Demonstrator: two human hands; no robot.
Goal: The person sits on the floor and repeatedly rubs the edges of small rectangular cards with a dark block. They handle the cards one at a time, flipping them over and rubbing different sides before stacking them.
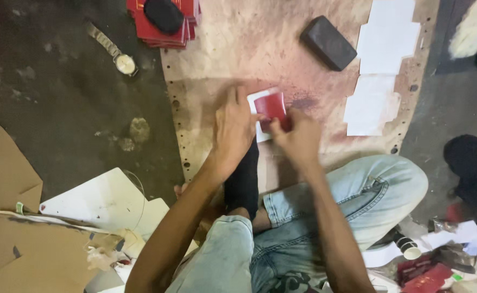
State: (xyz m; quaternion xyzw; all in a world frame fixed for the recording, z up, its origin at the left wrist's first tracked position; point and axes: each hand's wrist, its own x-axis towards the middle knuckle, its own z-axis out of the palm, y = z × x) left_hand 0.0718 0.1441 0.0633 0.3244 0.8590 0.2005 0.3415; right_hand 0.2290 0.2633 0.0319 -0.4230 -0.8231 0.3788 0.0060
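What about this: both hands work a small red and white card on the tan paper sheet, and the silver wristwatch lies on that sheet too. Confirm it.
Not quite. In the head view the silver wristwatch lies on the dark floor, left of the tan paper sheet, not on it. The rest holds: the left hand and right hand both work the small red and white card on that sheet.

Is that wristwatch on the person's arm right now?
No, the wristwatch lies on the dark floor beside the brown mat, well away from both hands, which are busy with a red card piece.
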